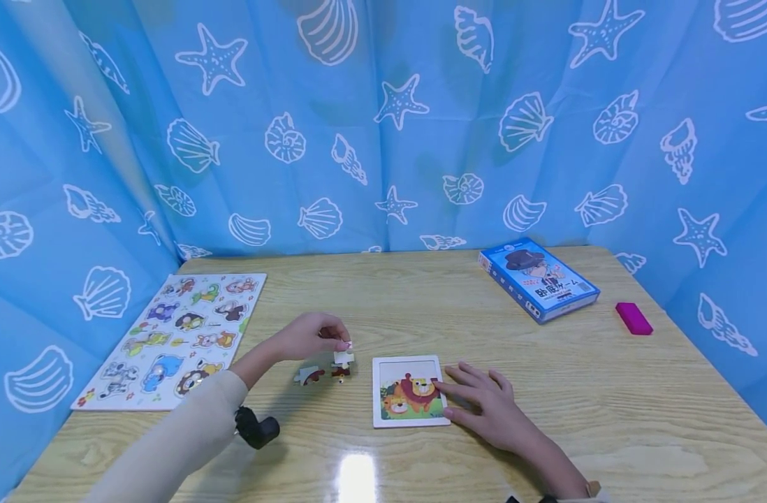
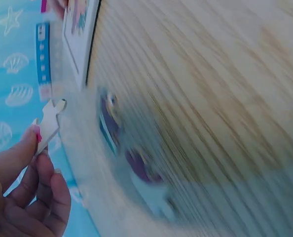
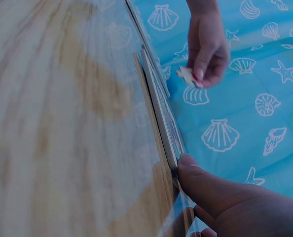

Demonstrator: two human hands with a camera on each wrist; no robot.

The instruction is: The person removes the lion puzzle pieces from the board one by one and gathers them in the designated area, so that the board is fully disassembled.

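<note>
My left hand (image 1: 311, 337) pinches a jigsaw piece (image 2: 49, 122) between thumb and fingertips, above the table left of the puzzle tray. Two loose jigsaw pieces lie below that hand, one piece (image 1: 309, 376) more to the left and the other piece (image 1: 341, 372) closer to the tray. The small square puzzle tray (image 1: 376, 398) has a white rim and a partly filled picture of lions; its upper part shows bare grey. At the tray's right edge rests my right hand (image 1: 487, 405), fingers extended, with fingertips and thumb (image 3: 205, 182) touching the rim.
On the left lies a large white animal puzzle board (image 1: 170, 404). A blue game box (image 1: 539, 278) sits at the back right, with a magenta block (image 1: 633, 318) beside it. A blue curtain (image 1: 383, 140) with shell prints stands behind the wooden table (image 1: 610, 419).
</note>
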